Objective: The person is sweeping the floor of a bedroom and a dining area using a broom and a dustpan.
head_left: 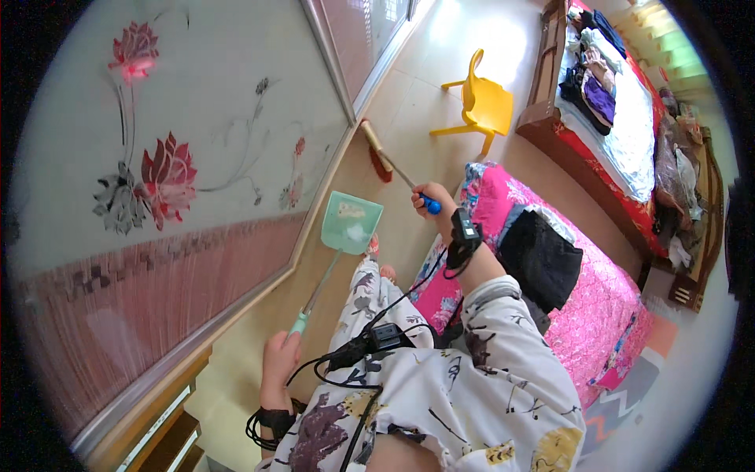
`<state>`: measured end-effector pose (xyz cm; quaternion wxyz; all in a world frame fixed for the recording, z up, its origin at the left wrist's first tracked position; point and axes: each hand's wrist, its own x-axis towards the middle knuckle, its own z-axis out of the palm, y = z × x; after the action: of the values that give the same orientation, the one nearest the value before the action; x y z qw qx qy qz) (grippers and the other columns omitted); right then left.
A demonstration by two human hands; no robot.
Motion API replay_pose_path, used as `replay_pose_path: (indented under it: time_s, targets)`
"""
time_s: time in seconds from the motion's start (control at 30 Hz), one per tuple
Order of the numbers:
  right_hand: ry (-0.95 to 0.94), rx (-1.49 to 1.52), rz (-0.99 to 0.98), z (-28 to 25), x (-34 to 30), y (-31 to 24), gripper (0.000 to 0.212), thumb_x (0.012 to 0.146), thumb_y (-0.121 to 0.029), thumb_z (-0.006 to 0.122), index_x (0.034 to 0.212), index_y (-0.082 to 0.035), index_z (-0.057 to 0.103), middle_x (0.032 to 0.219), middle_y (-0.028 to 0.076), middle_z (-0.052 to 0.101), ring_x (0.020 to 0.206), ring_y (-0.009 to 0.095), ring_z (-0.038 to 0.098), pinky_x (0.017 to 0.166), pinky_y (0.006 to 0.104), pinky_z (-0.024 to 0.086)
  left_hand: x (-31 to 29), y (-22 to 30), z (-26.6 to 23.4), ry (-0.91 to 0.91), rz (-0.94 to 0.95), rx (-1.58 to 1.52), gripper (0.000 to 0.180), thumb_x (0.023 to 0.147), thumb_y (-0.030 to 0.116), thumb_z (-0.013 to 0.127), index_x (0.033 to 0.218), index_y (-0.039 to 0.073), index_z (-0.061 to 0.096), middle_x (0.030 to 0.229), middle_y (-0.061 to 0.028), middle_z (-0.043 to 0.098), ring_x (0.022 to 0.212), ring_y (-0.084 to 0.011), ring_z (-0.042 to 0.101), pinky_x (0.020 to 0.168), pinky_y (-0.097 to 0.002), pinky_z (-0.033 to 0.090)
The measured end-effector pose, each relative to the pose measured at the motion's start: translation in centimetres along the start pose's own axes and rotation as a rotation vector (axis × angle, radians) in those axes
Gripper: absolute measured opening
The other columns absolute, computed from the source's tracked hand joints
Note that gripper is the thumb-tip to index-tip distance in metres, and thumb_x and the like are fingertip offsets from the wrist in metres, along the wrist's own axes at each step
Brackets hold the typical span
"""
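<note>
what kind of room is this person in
Most likely a bedroom in a home: there is a wooden bed with clothes piled on it, a pink-covered surface that may be a second bed, and flower-patterned sliding doors.

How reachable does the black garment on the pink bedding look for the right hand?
Probably yes: the black garment lies uncovered near the right forearm, though the right hand holds a broom.

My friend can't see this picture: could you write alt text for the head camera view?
A person's left hand grips a green dustpan containing pale scraps, and the right hand a broom, beside a flowered panel. A yellow chair stands beyond; dark clothes lie on a pink cover.
</note>
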<state>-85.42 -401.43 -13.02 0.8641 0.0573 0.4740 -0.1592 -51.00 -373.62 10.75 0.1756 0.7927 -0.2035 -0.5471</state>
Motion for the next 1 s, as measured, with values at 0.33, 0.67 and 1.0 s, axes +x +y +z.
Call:
replay_pose_path:
  time_s: [0.33,0.67,1.0]
  targets:
    - [0.107,-0.072,-0.249,0.3,-5.0,-1.6,0.021,0.083,-0.010,0.048,0.064,-0.009,0.039,0.057,0.007,0.050,0.038,0.012,0.043,0.033,0.0260,0.034,7.1,7.9,2.7,-0.059,0.050,0.122,0.028,0.082,0.022,0.054,0.063,0.003,0.047,0.050,-0.0013,0.046,0.042,-0.0094,0.042,0.040,-0.0264,0.032]
    - [-0.076,0.199,0.018,-3.1,-1.4,-18.2,0.019,0.085,-0.015,0.044,0.066,-0.011,0.040,0.053,-0.002,0.042,0.038,0.007,0.041,0.031,0.0215,0.030,11.0,19.2,11.3,0.005,-0.085,0.047,0.027,0.084,0.025,0.053,0.065,0.006,0.049,0.050,0.0013,0.043,0.041,-0.0068,0.040,0.037,-0.0230,0.027]
    - [-0.101,0.058,-0.298,-6.3,-5.9,-24.8,0.011,0.084,-0.011,0.045,0.073,-0.009,0.043,0.054,0.000,0.041,0.037,0.010,0.039,0.034,0.0282,0.034,15.4,29.2,21.5,0.071,-0.020,0.014,0.025,0.083,0.023,0.052,0.065,0.006,0.050,0.048,0.0010,0.043,0.040,-0.0066,0.039,0.037,-0.0229,0.027]
